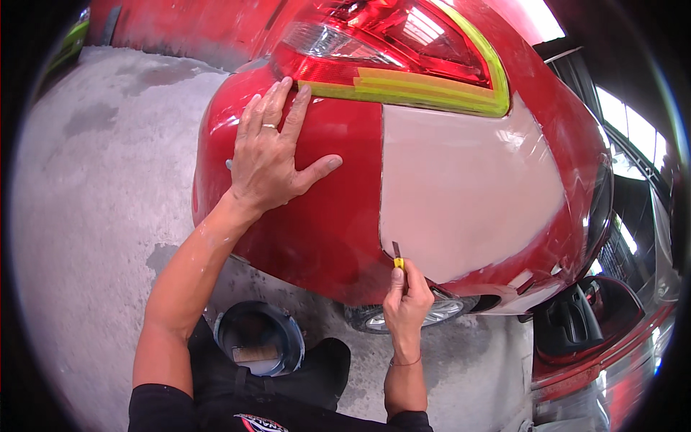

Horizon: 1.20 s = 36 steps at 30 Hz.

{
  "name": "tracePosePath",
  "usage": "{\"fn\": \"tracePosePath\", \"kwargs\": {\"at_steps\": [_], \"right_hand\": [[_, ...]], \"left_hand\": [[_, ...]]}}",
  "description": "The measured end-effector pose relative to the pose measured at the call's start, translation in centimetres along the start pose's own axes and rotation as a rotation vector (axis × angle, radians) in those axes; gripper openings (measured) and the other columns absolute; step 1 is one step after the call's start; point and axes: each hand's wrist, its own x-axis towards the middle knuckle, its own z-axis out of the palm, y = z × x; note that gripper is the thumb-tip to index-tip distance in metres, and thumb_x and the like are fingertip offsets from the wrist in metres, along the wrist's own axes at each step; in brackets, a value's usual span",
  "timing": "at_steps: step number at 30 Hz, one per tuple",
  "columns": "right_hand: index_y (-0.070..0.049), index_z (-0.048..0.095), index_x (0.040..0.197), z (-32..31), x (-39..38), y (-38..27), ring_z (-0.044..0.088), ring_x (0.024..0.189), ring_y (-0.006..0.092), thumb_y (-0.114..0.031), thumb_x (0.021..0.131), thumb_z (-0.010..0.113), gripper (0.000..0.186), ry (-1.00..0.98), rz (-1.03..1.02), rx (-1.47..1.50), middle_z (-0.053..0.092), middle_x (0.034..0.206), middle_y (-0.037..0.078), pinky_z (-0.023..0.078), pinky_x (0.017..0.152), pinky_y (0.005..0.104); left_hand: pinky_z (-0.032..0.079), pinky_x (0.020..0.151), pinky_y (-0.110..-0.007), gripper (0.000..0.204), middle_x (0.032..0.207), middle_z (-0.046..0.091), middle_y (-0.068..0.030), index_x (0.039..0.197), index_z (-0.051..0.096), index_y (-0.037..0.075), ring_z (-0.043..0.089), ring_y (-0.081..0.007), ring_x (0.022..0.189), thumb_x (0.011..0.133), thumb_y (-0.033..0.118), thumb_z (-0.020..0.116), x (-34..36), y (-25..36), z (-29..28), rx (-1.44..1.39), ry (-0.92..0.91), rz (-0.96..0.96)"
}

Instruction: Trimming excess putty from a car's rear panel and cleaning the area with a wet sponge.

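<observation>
My left hand (270,155) lies flat with spread fingers on the red bumper (342,180). Its fingertips reach the lower left end of yellow-green masking tape (432,92), which borders the red tail light (403,43). Pinched in my right hand (408,299) is a utility knife (398,259) with a yellow body, its blade pointing up. The blade tip is by the lower end of the seam between the bumper and a beige, filler-coated panel (468,187); whether it touches the surface I cannot tell.
A dark bucket (259,335) with a block-like thing inside stands on the grey concrete floor (108,180) below the bumper. The car's wheel (439,311) shows behind my right hand. Another red car (597,317) is at the right, and a red wall (194,29) rises at the back.
</observation>
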Motion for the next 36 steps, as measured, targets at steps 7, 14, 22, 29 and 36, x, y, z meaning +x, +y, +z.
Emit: {"fn": "tracePosePath", "kwargs": {"at_steps": [7,14,22,29,36], "right_hand": [[-0.004,0.065,0.125,1.8,0.9,-0.4,0.074,0.069,0.0279,-0.009,0.096,0.07,0.03,0.083,-0.158,-0.083,0.075,0.086,0.014,0.056,0.059,0.0368],[-0.004,0.062,0.138,2.8,1.7,0.4,0.073,0.068,0.0255,-0.003,0.091,0.073,0.049,0.141,-0.383,-0.066,0.074,0.083,0.013,0.057,0.058,0.0364],[-0.011,0.063,0.142,3.3,2.3,0.6,0.073,0.07,0.0273,-0.002,0.089,0.074,0.055,0.097,-0.4,-0.101,0.074,0.086,0.014,0.058,0.062,0.038],[-0.012,0.062,0.144,3.0,2.6,0.1,0.07,0.066,0.0272,-0.002,0.089,0.072,0.056,0.027,-0.387,-0.089,0.072,0.082,0.012,0.058,0.062,0.0383],[-0.011,0.059,0.146,2.0,2.7,0.3,0.066,0.06,0.0244,0.002,0.082,0.07,0.066,-0.019,-0.47,-0.251,0.067,0.077,0.01,0.056,0.058,0.0379]], "left_hand": [[0.028,0.121,-0.056,0.101,0.157,0.041,-0.0254,0.157,0.04,0.004,0.04,-0.0405,0.145,0.086,0.07,0.067,0.0,0.1,-0.1,0.013,-0.021,0.023],[0.025,0.123,-0.053,0.099,0.162,0.035,-0.0253,0.159,0.036,0.002,0.035,-0.0418,0.148,0.087,0.061,0.07,0.0,0.3,0.0,0.016,-0.062,0.006],[0.027,0.121,-0.057,0.101,0.157,0.041,-0.0259,0.157,0.041,0.003,0.04,-0.0398,0.145,0.087,0.07,0.066,0.1,0.1,0.0,0.022,-0.026,0.0],[0.028,0.121,-0.057,0.101,0.158,0.041,-0.0253,0.157,0.041,0.002,0.041,-0.0419,0.144,0.086,0.068,0.068,0.0,0.0,0.0,0.008,-0.012,0.001],[0.029,0.121,-0.056,0.099,0.158,0.041,-0.025,0.156,0.042,0.001,0.043,-0.0432,0.142,0.087,0.068,0.067,0.0,0.0,0.3,-0.007,0.005,0.013]]}}
